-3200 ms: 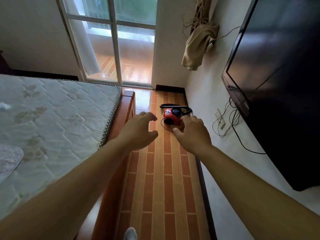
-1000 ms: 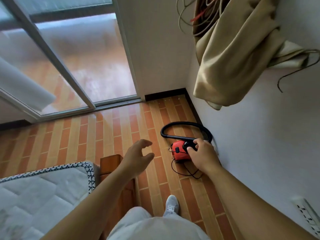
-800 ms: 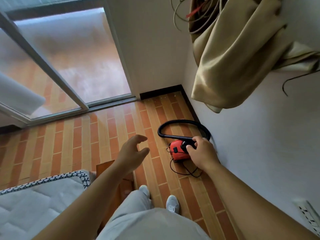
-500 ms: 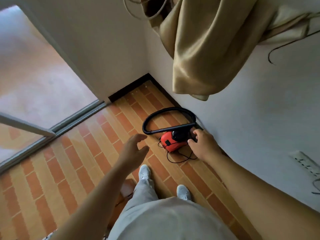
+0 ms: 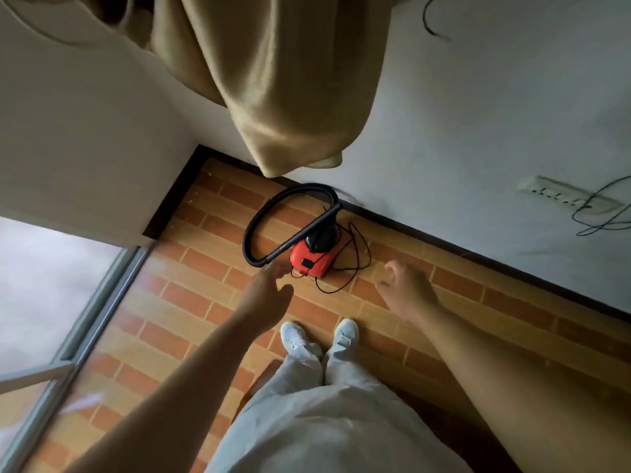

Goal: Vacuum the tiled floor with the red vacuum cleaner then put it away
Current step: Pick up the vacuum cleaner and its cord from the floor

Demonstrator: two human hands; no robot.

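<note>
The small red vacuum cleaner [image 5: 310, 260] stands on the brick-pattern tiled floor [image 5: 211, 295] near the corner, close to the wall. Its black hose [image 5: 273, 213] loops round behind it, and a thin black cord [image 5: 355, 264] lies tangled on its right. My left hand [image 5: 269, 295] hovers open just left of the vacuum, fingertips near the hose end. My right hand [image 5: 406, 288] is open to the right of it, off the vacuum and holding nothing.
A beige curtain [image 5: 273, 80] hangs bunched above the corner. A power strip [image 5: 566, 199] with a cable sits on the wall at right. The sliding glass door frame [image 5: 85, 319] runs along the left. My white shoes [image 5: 317, 334] stand just behind the vacuum.
My right hand has let go of the vacuum's top and pulled back to the right. My left hand moved closer to the hose. The view has swung round to face the wall.
</note>
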